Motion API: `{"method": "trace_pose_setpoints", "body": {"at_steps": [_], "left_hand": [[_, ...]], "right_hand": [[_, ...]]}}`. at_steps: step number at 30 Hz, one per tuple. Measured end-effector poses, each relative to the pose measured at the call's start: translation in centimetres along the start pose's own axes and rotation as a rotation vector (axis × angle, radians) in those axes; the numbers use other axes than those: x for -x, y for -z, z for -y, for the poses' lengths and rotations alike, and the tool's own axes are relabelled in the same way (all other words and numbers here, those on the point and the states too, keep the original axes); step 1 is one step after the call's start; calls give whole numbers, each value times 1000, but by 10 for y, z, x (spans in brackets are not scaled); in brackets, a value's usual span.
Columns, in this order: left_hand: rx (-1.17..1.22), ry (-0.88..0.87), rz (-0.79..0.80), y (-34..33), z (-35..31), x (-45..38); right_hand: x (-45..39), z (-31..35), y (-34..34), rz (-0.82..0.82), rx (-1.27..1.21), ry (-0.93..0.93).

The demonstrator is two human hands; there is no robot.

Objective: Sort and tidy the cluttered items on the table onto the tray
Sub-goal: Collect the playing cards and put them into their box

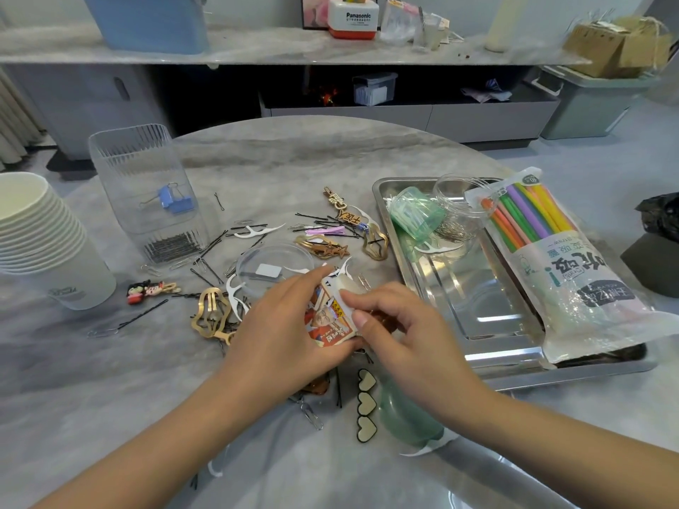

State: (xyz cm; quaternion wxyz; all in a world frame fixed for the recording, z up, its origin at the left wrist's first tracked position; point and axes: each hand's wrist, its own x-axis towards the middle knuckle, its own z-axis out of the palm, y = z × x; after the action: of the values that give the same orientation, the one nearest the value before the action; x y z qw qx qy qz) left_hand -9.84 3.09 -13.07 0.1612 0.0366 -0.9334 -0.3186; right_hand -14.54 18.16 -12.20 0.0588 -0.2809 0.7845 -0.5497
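My left hand (283, 325) and my right hand (397, 325) meet at the table's middle, both gripping a small stack of playing cards (329, 319) with a red picture face. The steel tray (477, 325) lies to the right. In it are a tipped green jar (415, 214), a clear jar (455, 200) with paper clips, a floss pick and a bag of coloured straws (551, 259). Around my hands lie black hairpins, white floss picks (257, 231), gold hair clips (211, 314), a heart clip (366, 405) and a green lid (408, 416).
A clear plastic organiser (147, 189) holding a blue binder clip and hairpins stands at the left. A stack of paper cups (44, 236) sits at the far left. A clear round lid (273, 268) lies beyond my hands. A doll charm (147, 290) is left of centre.
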Motion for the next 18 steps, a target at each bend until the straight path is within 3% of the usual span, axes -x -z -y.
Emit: {"method": "trace_pose_setpoints", "body": {"at_steps": [5, 10, 13, 16, 18], "left_hand": [[24, -8, -18, 2, -1, -1], [82, 10, -63, 3, 2, -4], [132, 45, -47, 0, 0, -6], [215, 60, -2, -1, -1, -4], [287, 72, 29, 0, 0, -1]], "right_hand": [[2, 4, -1, 73, -73, -7], [-6, 9, 8, 175, 7, -4], [-10, 14, 15, 105, -38, -3], [-11, 12, 19, -6, -123, -141], [-9, 9, 19, 70, -189, -270]]}}
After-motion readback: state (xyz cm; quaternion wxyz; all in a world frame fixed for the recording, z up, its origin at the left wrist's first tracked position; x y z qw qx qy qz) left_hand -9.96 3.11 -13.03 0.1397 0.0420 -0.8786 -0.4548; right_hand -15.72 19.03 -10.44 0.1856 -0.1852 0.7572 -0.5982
